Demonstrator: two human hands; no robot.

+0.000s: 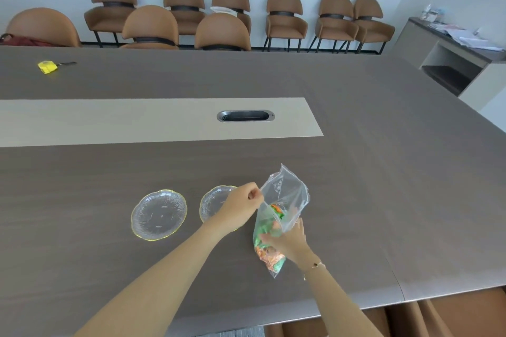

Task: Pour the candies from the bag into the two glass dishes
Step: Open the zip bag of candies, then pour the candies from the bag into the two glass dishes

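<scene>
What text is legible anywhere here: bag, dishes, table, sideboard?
None legible.
Bag: small dark print on the upper part, too blurred to read.
Candies: wrappers show colour only, no readable marks.
Papers on the sideboard: too far and too small.
Yellow object on the table: no readable mark.
Dishes: plain glass.

Bag (284,194) clear, candies (269,253) inside green and orange. Both glass dishes (159,215) clear, ribbed, yellow-gold rims. Tabletop (356,172) grey-brown woodgrain with beige centre strip (137,120); chairs (286,18) tan.
</scene>
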